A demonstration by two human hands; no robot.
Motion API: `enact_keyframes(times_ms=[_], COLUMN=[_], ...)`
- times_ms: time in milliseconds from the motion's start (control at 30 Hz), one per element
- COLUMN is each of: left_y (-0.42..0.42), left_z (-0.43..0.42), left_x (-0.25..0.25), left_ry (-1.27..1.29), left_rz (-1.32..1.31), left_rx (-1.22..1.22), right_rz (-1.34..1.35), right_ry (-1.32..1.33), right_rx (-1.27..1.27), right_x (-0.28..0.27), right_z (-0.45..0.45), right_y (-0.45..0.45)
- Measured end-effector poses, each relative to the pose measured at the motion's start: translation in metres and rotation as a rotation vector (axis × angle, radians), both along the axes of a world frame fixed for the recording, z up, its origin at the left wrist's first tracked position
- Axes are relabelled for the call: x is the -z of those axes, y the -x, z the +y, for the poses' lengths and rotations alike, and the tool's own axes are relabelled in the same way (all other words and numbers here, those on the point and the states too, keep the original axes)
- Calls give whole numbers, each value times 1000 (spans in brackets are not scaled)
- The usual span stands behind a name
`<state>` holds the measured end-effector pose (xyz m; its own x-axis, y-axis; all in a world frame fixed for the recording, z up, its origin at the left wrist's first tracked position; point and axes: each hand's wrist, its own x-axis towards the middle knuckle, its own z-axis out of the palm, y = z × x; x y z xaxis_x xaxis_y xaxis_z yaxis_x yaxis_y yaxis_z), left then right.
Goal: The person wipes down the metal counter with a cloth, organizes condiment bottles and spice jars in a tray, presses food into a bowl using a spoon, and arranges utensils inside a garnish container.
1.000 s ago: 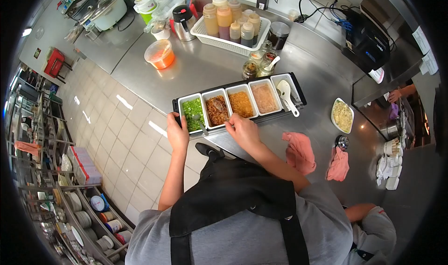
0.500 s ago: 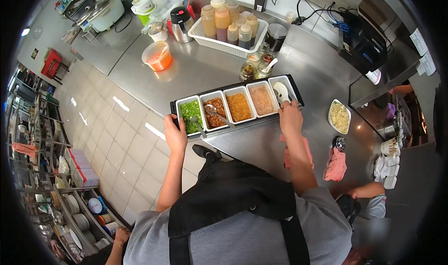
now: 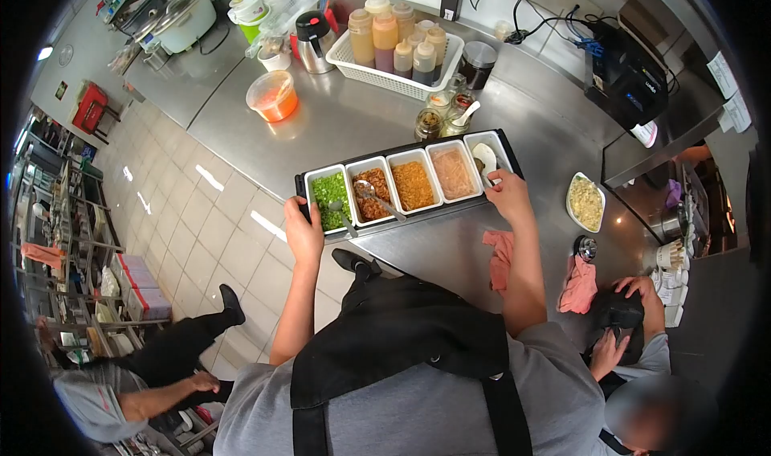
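Observation:
A long black condiment holder (image 3: 450, 216) carries several white tubs in a row. My left hand (image 3: 303, 229) is closed round its left end, beside a tub of chopped green onion (image 3: 328, 191). Metal spoons (image 3: 365, 189) rest in that tub and in the reddish-brown crumbs next to it. Farther right are orange-brown bits (image 3: 414, 184) and pale pink shreds (image 3: 454, 171). At the rightmost tub my right hand (image 3: 510, 199) pinches the handle end of a white spoon (image 3: 484, 155). My fingers partly hide the grip and the tub's front edge.
Behind the holder stand small jars (image 3: 429, 122) and a white basket (image 3: 377, 78) of sauce bottles. An orange-filled tub (image 3: 273, 98) sits left. To the right are a white dish (image 3: 585, 203) and pink cloths (image 3: 578, 286). People are at lower left (image 3: 120, 392) and lower right (image 3: 654, 351).
My right hand has shifted slightly right and turned at the rightmost tub. My left hand stays put. One person has stepped into view at lower left; another's hands now show at lower right, holding something black.

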<state>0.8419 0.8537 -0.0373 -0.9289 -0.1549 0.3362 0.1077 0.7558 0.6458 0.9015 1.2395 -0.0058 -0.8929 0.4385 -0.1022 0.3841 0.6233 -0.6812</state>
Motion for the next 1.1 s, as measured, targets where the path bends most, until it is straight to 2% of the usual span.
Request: enact_keyframes(times_ms=[267, 367, 567, 767, 833, 967, 1033, 1067, 1100], left_y=[0, 1, 0, -1, 0, 2, 1, 1, 1], left_z=[0, -2, -1, 1, 1, 0, -1, -1, -2], left_x=[0, 4, 2, 2, 2, 5, 3, 3, 4], left_ry=[-19, 1, -13, 10, -9, -20, 0, 2, 4], left_rz=[-4, 19, -30, 13, 11, -2, -12, -11, -3], left_rx=[3, 5, 3, -11, -16, -14, -6, -5, -3], right_rz=[-95, -37, -11, 97, 160, 103, 270, 272, 252], right_ry=[33, -109, 98, 144, 193, 327, -20, -19, -128], right_rx=[-18, -54, -6, 33, -68, -187, -437, -437, -427], right_x=[-9, -5, -2, -46, -57, -62, -39, -26, -14], right_z=[-5, -8, 5, 2, -8, -59, -79, -85, -90], right_y=[-5, -6, -9, -19, -21, -19, -10, -4, 2])
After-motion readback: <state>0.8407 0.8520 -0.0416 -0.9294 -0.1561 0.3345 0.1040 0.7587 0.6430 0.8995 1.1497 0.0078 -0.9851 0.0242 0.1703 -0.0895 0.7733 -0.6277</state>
